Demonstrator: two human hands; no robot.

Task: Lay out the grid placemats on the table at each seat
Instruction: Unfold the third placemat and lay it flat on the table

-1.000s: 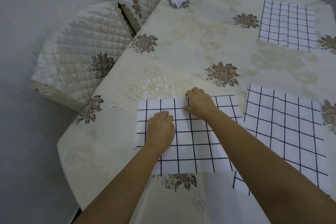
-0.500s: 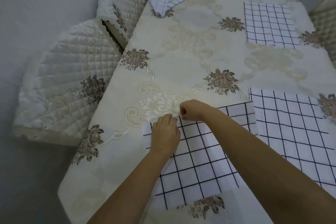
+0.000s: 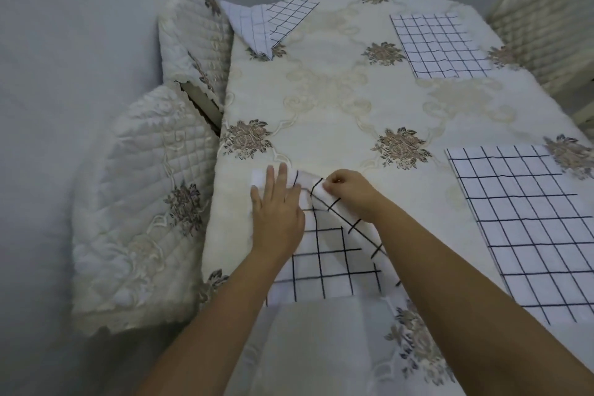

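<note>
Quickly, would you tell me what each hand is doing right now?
Left hand: open, pressing flat on the near placemat.
Right hand: closed, pinching that placemat's folded edge.

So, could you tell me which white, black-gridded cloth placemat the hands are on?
The near-left white gridded placemat: the left hand presses it flat, the right hand pinches its turned-over edge. The other three lie untouched.

Left hand (image 3: pixel 277 212) flat, fingers straight; right hand (image 3: pixel 350 194) pinching placemat (image 3: pixel 334 262) (fingers curled).
</note>
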